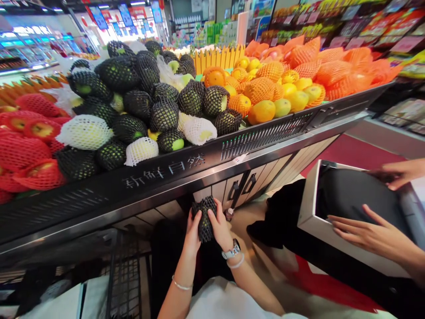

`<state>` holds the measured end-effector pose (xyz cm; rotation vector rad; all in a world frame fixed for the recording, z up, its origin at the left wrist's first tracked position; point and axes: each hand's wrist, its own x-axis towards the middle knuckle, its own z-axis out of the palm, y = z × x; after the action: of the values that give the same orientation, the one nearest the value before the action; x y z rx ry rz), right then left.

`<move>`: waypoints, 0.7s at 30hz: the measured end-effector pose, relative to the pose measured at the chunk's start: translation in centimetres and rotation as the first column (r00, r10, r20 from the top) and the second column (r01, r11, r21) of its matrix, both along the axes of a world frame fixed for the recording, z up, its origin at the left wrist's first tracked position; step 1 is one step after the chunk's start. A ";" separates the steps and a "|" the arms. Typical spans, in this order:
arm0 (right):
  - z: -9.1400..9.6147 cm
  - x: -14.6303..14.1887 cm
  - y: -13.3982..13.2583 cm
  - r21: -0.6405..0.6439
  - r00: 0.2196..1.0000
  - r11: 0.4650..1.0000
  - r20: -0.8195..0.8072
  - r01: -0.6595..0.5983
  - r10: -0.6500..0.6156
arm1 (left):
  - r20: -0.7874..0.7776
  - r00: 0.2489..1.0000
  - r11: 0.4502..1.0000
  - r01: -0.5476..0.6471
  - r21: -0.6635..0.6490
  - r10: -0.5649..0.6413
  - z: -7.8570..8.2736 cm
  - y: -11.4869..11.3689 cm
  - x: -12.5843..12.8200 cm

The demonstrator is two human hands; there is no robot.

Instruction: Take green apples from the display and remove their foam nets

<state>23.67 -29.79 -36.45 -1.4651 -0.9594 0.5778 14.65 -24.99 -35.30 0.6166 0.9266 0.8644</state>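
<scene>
Between my two hands is a fruit in a black foam net (pixel 206 223), its kind mostly hidden by the netting. My left hand (pixel 192 232) is closed around its left side, with the thumb on the front. Around the right side wrap the fingers of my right hand (pixel 219 225), its thumb also on the net. Both hands are low, in front of the display's metal edge and apart from it. Above them on the stand lies a heap of green fruit in black foam nets (pixel 165 113), with a white-netted fruit (pixel 199 129) near the front rim.
Red-netted apples (pixel 41 128) are heaped at the left, mangoes (pixel 262 111) and orange-netted fruit (pixel 335 66) at the right. A wire cart (pixel 128 274) stands at lower left. On the right, another person's hands (pixel 375 232) touch a box (pixel 307 208) with a black item inside.
</scene>
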 end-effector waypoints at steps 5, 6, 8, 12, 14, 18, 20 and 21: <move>0.0 0.9 0.5 -0.011 0.999 0.999 -0.020 0.034 -0.034 | 0.113 0.994 0.982 0.013 -0.189 0.008 -1.4 0.1 -0.3; 0.0 1.2 0.5 0.003 0.999 0.999 -0.024 0.040 -0.040 | 0.121 0.993 0.983 0.014 -0.182 0.008 -1.5 0.2 -0.3; 0.3 1.4 0.2 0.034 0.999 0.999 -0.022 0.043 -0.042 | 0.077 0.995 0.991 -0.059 -0.121 0.069 -1.5 0.3 -0.5; 0.9 0.5 -0.4 0.017 1.000 1.000 -0.005 -0.024 0.024 | -0.089 0.974 0.969 -0.192 0.156 0.208 -1.2 -0.2 -0.5; 1.1 -0.6 -0.4 -0.015 0.998 0.998 -0.014 -0.059 0.059 | -0.132 0.976 0.950 -0.132 0.282 0.175 -1.1 -0.8 -0.5; 0.8 -2.4 0.3 -0.011 0.999 1.000 -0.051 0.018 -0.019 | -0.153 0.984 0.961 -0.048 0.272 0.092 -1.2 -1.9 -0.5; 0.5 -2.5 0.7 0.004 0.992 0.996 -0.085 0.093 -0.092 | -0.082 0.995 0.980 -0.038 0.195 0.055 -1.2 -1.8 -0.6; 0.3 -2.4 0.9 0.009 0.987 0.992 -0.102 0.122 -0.120 | -0.035 0.999 0.986 -0.008 0.169 0.014 -1.2 -1.5 -0.8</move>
<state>21.26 -28.91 -36.15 -1.4558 -0.7878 0.5497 13.87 -26.54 -36.49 0.7759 0.8956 0.9504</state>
